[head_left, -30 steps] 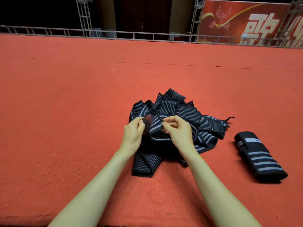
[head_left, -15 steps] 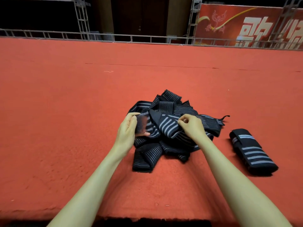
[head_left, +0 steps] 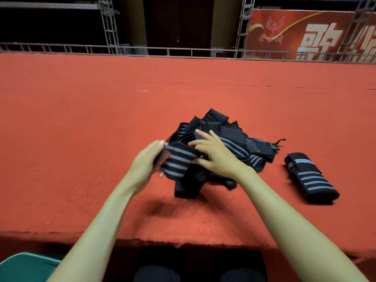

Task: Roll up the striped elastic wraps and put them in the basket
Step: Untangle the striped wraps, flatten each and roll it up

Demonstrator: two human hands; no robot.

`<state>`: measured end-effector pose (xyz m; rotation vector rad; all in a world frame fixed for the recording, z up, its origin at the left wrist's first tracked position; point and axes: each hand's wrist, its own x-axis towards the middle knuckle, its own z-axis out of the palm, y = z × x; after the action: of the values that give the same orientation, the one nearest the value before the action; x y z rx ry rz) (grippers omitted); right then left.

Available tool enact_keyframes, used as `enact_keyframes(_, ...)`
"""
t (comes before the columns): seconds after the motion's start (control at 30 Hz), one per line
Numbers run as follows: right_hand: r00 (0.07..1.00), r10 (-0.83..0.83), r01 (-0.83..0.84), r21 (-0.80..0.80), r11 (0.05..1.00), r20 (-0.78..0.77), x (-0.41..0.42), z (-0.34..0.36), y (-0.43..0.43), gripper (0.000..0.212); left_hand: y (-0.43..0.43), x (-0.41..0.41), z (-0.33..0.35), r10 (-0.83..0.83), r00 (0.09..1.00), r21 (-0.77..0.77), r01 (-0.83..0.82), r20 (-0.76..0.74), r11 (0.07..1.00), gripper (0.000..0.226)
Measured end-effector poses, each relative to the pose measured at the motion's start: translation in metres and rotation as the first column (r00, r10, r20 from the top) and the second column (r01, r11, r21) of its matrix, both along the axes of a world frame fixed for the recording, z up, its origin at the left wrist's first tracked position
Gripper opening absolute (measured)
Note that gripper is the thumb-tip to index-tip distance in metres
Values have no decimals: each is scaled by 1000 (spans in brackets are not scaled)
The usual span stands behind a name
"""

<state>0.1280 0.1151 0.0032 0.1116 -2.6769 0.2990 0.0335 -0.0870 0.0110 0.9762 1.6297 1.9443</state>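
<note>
One rolled wrap lies done as my left grip clamps the next wrap, right grip flat-fingered on it, tangled pile unrolled.

A stage or event hall. A wide red carpet covers a raised platform, metal truss frames stand along its far edge, and a red banner with large white characters hangs behind.

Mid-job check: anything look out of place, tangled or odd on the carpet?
Nothing damaged. The unrolled wraps lie in a tangled heap, strips crossing each other, so the wrap end gripped by the left hand may snag. One rolled wrap lies on the carpet right of the heap, not in a basket.
</note>
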Motion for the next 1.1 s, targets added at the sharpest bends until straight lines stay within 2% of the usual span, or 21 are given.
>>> enact_keyframes(0.1,996,-19,19,7,1000,-87,17,1,-12,23,-25,-14,-13,-17,999,-58,14,-45,998,17)
enact_keyframes(0.27,967,-98,107,24,994,-235,46,8,-44,39,-37,-15,-32,207,977,-60,-211,-54,976,12)
enact_keyframes(0.33,987,-75,87,83,993,-139,58,3,-60,44,-37,-12,-39,270,960,-47,-274,-81,961,14)
enact_keyframes(0.4,990,-117,109,97,989,82,68,-10,-67,49,-40,-12,-52,330,934,-63,-340,-138,938,18)
enact_keyframes(0.5,933,-200,187,71,980,298,81,-36,-55,33,-54,-14,-70,414,888,-117,-441,-200,890,24)
enact_keyframes(0.57,924,-195,196,33,980,328,87,-51,-44,25,-63,-17,-84,456,866,-159,-489,-204,858,24)
enact_keyframes(0.63,958,-147,165,-50,985,247,88,-63,-37,21,-65,-14,-92,474,869,-195,-494,-141,847,20)
enact_keyframes(0.73,990,-110,126,-205,971,90,80,-64,-49,16,-47,-9,-93,477,877,-175,-479,-56,860,24)
enact_keyframes(0.8,991,-75,104,-284,953,113,69,-57,-59,17,-28,-6,-83,471,879,-179,-475,-66,861,22)
enact_keyframes(0.83,984,-72,116,-270,956,165,63,-53,-62,18,-18,-5,-78,467,880,-198,-474,-86,858,21)
enact_keyframes(0.9,974,-123,171,-261,950,190,51,-48,-58,19,0,-7,-68,426,875,-264,-478,-231,838,26)
enact_keyframes(0.97,971,-219,238,-389,890,94,41,-38,-46,18,14,-8,-59,300,870,-353,-443,-392,824,21)
enact_keyframes(1.03,955,-297,274,-460,845,22,27,-28,-33,15,25,-11,-58,183,875,-453,-399,-449,797,17)
enact_keyframes(1.1,950,-309,308,-334,891,51,7,-22,-22,16,29,-15,-62,171,877,-504,-407,-449,762,22)
